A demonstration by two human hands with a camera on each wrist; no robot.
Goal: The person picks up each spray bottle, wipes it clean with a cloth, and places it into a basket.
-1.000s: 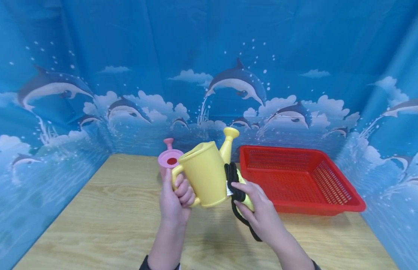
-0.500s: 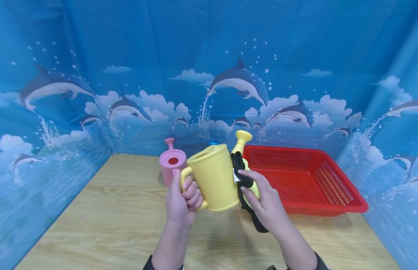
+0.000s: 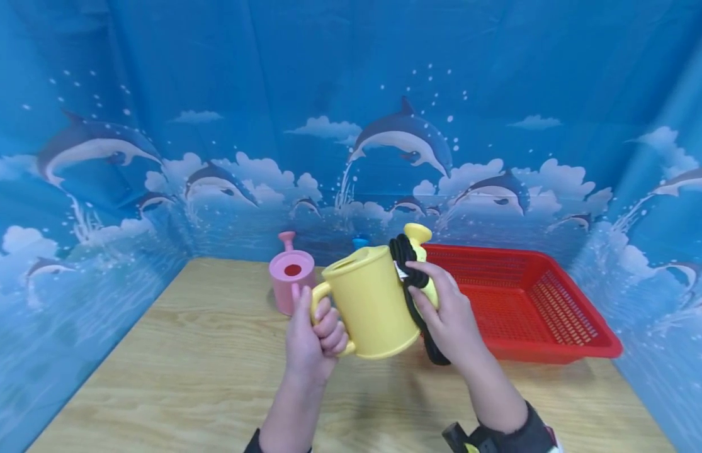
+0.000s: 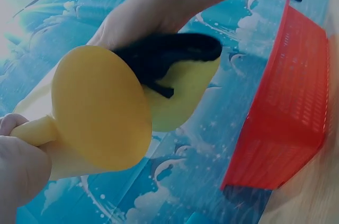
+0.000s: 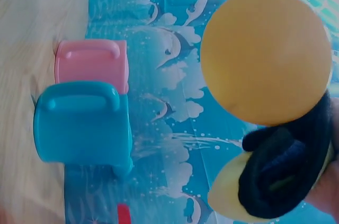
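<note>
My left hand (image 3: 317, 336) grips the handle of a yellow watering can (image 3: 379, 308), held tilted above the table. Its round base (image 5: 265, 57) faces the right wrist camera. My right hand (image 3: 452, 318) holds a soft-looking yellow-green item with black cord-like loops (image 3: 407, 251) and a white tag against the can's right side; its exact kind is unclear. This item covers much of the spout, while the yellow sprinkler head (image 3: 418, 233) shows above it. In the left wrist view, the black part (image 4: 175, 49) lies between the can and the right hand.
A pink watering can (image 3: 285, 289) stands at the back of the wooden table (image 3: 186, 365). Beside it is a blue watering can (image 5: 85, 123), mostly hidden in the head view. A red perforated basket (image 3: 554, 353) sits at the right. A dolphin-print curtain (image 3: 243, 94) surrounds the table.
Both hands have shifted right with the yellow can and the black-looped item. The item has risen along the spout, covering more of it. A bit of the blue can has come into view.
</note>
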